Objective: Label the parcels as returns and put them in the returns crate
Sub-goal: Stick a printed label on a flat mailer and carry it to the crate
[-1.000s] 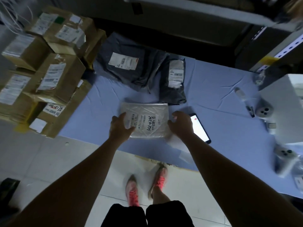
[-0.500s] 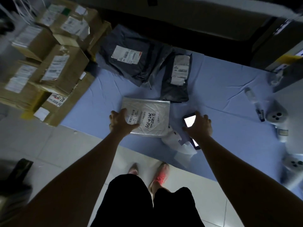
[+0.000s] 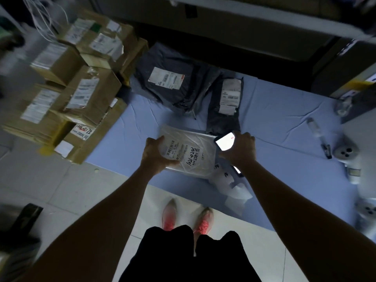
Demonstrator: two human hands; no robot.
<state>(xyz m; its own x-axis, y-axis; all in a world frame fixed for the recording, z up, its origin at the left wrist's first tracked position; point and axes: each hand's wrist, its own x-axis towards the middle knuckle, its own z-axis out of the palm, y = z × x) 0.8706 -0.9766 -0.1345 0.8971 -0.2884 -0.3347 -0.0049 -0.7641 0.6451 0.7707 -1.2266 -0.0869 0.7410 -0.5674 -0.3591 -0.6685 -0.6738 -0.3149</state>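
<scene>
A white padded parcel point(image 3: 193, 151) with a barcode label and handwritten digits lies near the front edge of the blue table point(image 3: 284, 123). My left hand point(image 3: 156, 151) grips its left edge, thumb on top. My right hand point(image 3: 240, 149) holds a lit phone point(image 3: 224, 141) just above the parcel's right corner. Two dark grey mailer bags lie behind, a large one point(image 3: 173, 84) and a narrow one point(image 3: 225, 106), each with a white label. White paper slips with writing point(image 3: 230, 180) lie under my right wrist.
Stacked cardboard boxes point(image 3: 85, 84) with labels crowd the table's left end. A marker pen point(image 3: 325, 147) and small white round devices point(image 3: 345, 153) lie at the right. A dark shelf unit point(image 3: 234, 27) runs behind the table. No crate is in view.
My right hand has picked the phone up off the table and brought it left, over the parcel's right corner. My left hand has curled tighter round the parcel's left edge.
</scene>
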